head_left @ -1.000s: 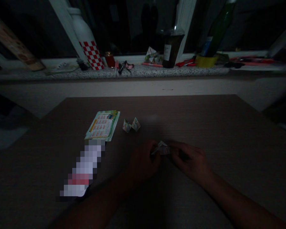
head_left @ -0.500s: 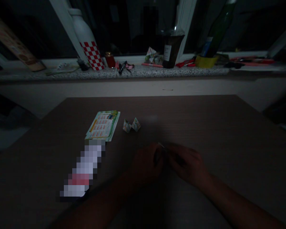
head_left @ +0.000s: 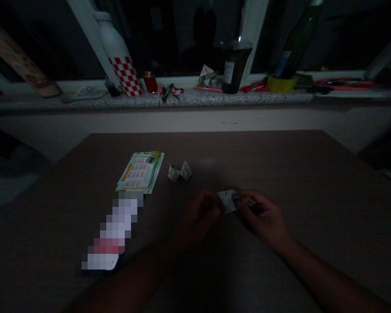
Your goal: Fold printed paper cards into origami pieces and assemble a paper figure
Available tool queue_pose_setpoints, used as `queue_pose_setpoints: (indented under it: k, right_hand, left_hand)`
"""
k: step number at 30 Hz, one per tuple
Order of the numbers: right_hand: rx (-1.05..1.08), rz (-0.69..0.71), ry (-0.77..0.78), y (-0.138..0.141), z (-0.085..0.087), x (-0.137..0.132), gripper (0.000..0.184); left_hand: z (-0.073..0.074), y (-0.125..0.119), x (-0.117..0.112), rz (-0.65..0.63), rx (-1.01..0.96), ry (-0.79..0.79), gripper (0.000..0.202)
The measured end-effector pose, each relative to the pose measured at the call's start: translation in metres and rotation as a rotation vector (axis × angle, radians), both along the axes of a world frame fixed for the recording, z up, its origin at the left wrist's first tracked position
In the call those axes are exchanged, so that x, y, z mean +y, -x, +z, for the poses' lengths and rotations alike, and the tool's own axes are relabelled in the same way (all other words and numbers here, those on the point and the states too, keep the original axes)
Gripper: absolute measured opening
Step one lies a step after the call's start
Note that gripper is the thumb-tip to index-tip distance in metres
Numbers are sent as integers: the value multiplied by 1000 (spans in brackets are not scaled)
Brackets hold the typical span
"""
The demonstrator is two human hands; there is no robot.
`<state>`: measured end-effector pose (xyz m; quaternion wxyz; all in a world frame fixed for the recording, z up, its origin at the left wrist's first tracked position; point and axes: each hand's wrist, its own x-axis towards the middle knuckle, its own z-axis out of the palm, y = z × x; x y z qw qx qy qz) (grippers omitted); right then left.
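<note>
The scene is very dark. A small folded piece of printed paper point(head_left: 227, 200) sits between my two hands just above the brown table point(head_left: 313, 174). My right hand point(head_left: 263, 216) pinches its right edge with thumb and fingers. My left hand point(head_left: 198, 215) is curled close to its left side, fingertips at the paper's edge; whether it grips is hard to tell. Two small folded paper pyramids point(head_left: 180, 171) stand on the table beyond my left hand.
A stack of printed sheets point(head_left: 141, 171) lies left of the pyramids, with a blurred-out flat object point(head_left: 112, 234) nearer me. The stone windowsill point(head_left: 182, 99) behind holds a checked white bottle point(head_left: 119, 54), a dark cup point(head_left: 234, 63), a green bottle point(head_left: 296, 39) and small clutter.
The folded paper has turned so a flat face shows, and it has risen slightly away from me. My hands shifted a little forward with it.
</note>
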<state>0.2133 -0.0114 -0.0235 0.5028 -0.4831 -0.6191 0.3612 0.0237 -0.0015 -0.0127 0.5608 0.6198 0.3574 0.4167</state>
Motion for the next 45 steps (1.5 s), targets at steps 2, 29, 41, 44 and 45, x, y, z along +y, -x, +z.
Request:
queue_pose_setpoints:
  k: [2, 29, 41, 44, 45]
  right_hand:
    - [130, 51, 80, -1, -1, 2, 14]
    - [190, 184, 46, 2, 3, -4, 15]
    - [-232, 276, -264, -11, 18, -2, 10]
    - [-287, 348, -294, -17, 21, -2, 9]
    - [-298, 363, -296, -18, 22, -2, 9]
  left_hand:
    - [-3, -1, 5, 35, -97, 103, 19]
    - [1, -2, 3, 152, 246, 19, 50]
    - [1, 4, -1, 85, 134, -120, 37]
    - [1, 7, 0, 13, 268, -210, 27]
    - [1, 7, 0, 5, 288, -221, 25]
